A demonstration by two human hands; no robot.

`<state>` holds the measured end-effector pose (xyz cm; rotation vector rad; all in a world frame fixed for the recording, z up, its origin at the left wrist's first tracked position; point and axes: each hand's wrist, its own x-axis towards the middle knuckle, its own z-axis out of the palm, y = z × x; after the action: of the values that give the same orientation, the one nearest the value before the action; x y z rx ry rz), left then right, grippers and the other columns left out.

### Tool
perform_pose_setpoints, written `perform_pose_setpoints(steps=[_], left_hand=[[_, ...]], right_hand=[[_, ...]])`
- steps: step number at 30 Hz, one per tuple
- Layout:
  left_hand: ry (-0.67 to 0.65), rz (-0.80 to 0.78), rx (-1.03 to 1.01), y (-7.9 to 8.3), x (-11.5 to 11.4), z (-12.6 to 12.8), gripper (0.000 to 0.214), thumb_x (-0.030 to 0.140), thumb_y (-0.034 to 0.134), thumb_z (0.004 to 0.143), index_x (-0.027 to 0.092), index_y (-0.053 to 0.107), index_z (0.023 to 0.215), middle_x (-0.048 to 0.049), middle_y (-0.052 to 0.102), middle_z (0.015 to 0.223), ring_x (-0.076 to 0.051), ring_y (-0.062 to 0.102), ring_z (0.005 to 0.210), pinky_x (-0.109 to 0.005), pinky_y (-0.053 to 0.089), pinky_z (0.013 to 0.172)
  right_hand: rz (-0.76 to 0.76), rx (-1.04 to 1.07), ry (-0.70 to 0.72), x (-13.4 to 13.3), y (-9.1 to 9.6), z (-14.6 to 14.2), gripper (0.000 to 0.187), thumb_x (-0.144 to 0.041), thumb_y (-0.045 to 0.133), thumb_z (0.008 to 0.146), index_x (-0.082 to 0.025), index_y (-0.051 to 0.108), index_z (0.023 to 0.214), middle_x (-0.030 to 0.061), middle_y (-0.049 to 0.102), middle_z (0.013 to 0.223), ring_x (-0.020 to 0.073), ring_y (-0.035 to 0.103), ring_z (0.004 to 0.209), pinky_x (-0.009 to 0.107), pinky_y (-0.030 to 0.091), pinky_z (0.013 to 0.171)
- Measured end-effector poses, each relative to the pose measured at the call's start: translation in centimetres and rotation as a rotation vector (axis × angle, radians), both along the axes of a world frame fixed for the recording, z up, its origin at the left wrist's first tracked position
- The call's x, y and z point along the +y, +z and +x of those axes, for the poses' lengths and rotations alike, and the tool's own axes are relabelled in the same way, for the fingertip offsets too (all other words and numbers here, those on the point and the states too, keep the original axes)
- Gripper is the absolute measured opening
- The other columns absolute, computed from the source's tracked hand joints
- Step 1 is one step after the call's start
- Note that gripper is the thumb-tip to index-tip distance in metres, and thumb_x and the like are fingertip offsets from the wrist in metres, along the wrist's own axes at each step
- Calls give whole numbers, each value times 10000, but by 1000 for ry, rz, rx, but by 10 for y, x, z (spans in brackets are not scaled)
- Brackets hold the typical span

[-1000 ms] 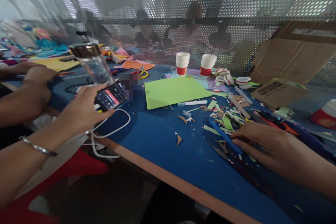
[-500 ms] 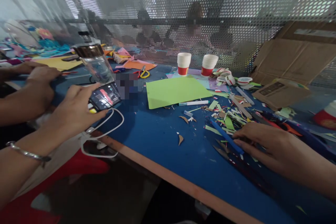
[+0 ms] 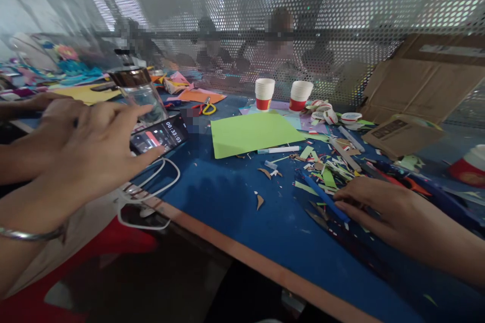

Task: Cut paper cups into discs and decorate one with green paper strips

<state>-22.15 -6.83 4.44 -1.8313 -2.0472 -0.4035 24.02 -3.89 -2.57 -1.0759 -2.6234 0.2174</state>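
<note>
My left hand (image 3: 102, 149) spreads its thumb and fingers around a phone (image 3: 161, 137) whose lit screen shows a running timer. The phone leans by a clear bottle (image 3: 142, 91) with a shiny brown cap. My index finger is raised off it, and my thumb lies along its lower edge. On the right, my right hand (image 3: 382, 207) rests on the table with fingers loosely curled and a gap to the thumb. A blue pen-like stick (image 3: 326, 197) lies at its fingertips. Dark-bladed scissors (image 3: 322, 218) lie just below, and paper scraps (image 3: 328, 176) spread beside it.
A green sheet (image 3: 253, 133) lies mid-table near a white marker (image 3: 280, 150). Two stacks of paper cups (image 3: 264, 95) stand behind. Yellow-handled scissors (image 3: 208, 106), tape rolls (image 3: 326, 112) and cardboard (image 3: 405, 133) are around. A white cable (image 3: 176, 176) hangs over the edge. Another person's hand (image 3: 60, 111) is at left.
My left hand has opened and lifted its fingers from the phone, which now sits slightly further right with more screen visible. My right hand has stayed nearly still.
</note>
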Motion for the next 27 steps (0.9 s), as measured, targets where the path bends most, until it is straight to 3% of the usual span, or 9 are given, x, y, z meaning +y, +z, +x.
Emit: perform_pose_setpoints(steps=[3,6,9,11,13,16,20,23,27], left_hand=[[-63,34,80,21,12,22,787,572,620,759,240,502,1462,-105,473,1342,-430,385,1399,-584,285,1192],[-302,11,167,34,39,48,519,548,453,875,254,663,1248,-89,573,1248,-347,463,1324,-529,329,1170],[-383,-40,226,35,76,81,466,393,306,972,213,732,919,-88,654,995,-272,572,1109,-459,410,1064],[-407,-55,238,28,102,106,423,339,380,973,172,729,802,-107,679,910,-275,577,1022,-444,440,978],[-433,-57,220,18,127,129,341,312,452,964,161,734,845,-113,689,916,-283,583,1007,-445,449,935],[-433,-27,118,3,166,154,265,251,496,954,157,723,1053,-145,665,1127,-314,571,1096,-460,447,939],[-342,23,26,2,219,168,439,173,536,910,143,591,1345,-201,551,1335,-335,539,1181,-465,451,966],[-284,31,-10,13,255,170,426,168,486,930,147,613,1337,-199,527,1393,-327,507,1218,-460,447,988],[-262,-43,17,21,290,172,367,129,513,886,92,709,1194,-198,637,1259,-323,536,1182,-451,442,990]], right_hand=[[-17,-11,-4,1,0,-1,311,-402,462,1025,-204,699,985,81,722,921,234,705,826,395,569,733],[-19,-19,-2,0,1,-2,300,-384,458,1028,-205,694,986,82,718,925,234,701,838,389,556,746],[-21,-34,-3,-2,2,-1,292,-361,447,1036,-205,690,988,80,712,916,230,696,842,380,542,753],[-21,-46,-5,-3,2,0,289,-357,441,1041,-208,684,997,75,703,910,227,688,840,375,532,749],[-25,-52,-1,-3,1,0,283,-364,438,1045,-212,674,1006,71,693,915,223,677,839,371,524,746],[-23,-52,8,-2,0,1,275,-368,434,1049,-219,658,997,63,678,912,217,660,830,363,513,738],[-12,-58,13,-2,1,1,263,-330,423,1054,-225,648,966,49,655,867,204,643,793,345,496,713],[-15,-57,12,-2,2,2,247,-315,430,1052,-231,645,966,42,651,865,199,634,789,339,488,710],[-14,-40,3,0,2,2,224,-294,444,1048,-231,644,969,41,654,871,195,629,794,332,482,716]])
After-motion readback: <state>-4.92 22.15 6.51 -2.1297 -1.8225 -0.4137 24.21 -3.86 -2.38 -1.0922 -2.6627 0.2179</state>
